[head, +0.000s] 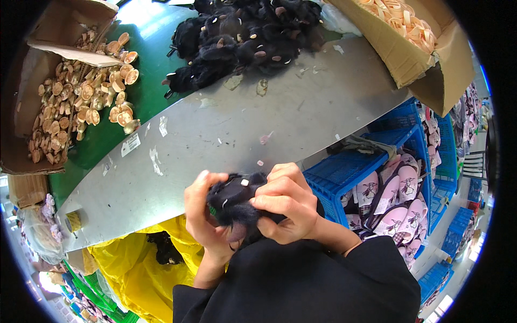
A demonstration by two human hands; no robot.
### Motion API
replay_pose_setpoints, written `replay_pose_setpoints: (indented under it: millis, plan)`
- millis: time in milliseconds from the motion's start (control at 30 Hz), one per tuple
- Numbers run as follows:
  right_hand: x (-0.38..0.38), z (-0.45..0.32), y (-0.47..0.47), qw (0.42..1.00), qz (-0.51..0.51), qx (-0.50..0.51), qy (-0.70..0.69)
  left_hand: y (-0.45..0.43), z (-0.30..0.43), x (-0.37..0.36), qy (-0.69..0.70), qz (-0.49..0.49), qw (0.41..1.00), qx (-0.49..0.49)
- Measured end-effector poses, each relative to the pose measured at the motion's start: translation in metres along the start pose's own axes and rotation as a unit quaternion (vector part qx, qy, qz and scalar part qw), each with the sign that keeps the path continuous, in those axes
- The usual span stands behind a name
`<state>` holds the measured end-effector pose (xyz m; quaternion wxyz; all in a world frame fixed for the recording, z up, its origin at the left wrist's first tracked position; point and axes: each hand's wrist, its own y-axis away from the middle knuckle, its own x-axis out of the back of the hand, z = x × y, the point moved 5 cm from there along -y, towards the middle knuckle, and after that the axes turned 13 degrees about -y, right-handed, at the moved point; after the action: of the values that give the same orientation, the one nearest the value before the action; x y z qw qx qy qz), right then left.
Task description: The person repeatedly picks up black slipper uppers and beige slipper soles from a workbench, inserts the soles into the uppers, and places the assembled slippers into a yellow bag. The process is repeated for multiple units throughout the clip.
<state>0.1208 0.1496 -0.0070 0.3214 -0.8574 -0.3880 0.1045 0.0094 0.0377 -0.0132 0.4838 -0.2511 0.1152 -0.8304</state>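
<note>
Between my two hands, close to my body at the front edge of the metal table (pixel 226 133), is a black furry plush piece (pixel 236 202) with small white parts and a brownish-pink patch. My left hand (pixel 204 214) grips its left side, thumb and fingers spread around it. With bent fingers, my right hand (pixel 284 204) pinches its right side. A bit of green shows beside my left fingers. Farther back lies a heap of similar black plush pieces (pixel 246 44), several with white and brown parts.
At left, a cardboard box (pixel 36 80) spills round gold-and-peach parts (pixel 89 97) over a green surface. A carton (pixel 387 52) of peach strips (pixel 404 20) stands back right. Blue crates (pixel 347 169) hold pink slippers (pixel 391 194). A yellow bag (pixel 133 270) hangs below the table's edge.
</note>
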Motion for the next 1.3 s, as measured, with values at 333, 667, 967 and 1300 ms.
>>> replay_pose_setpoints:
  millis: [333,667,967,1300]
  plan:
    - [0.006,0.006,-0.002,0.992,-0.023,0.089,0.088,-0.006,-0.007,-0.004,0.259,-0.256,0.915,0.174]
    - [-0.003,0.018,-0.003,0.999,-0.029,-0.011,-0.016,-0.003,-0.005,0.003,0.127,-0.123,0.966,0.188]
    - [-0.005,0.028,0.001,0.997,-0.055,0.046,0.034,0.0,-0.012,-0.001,0.052,-0.097,0.989,0.102]
    - [0.015,0.038,-0.011,0.991,-0.128,0.009,0.027,0.003,-0.03,-0.016,0.051,-0.164,0.971,0.166]
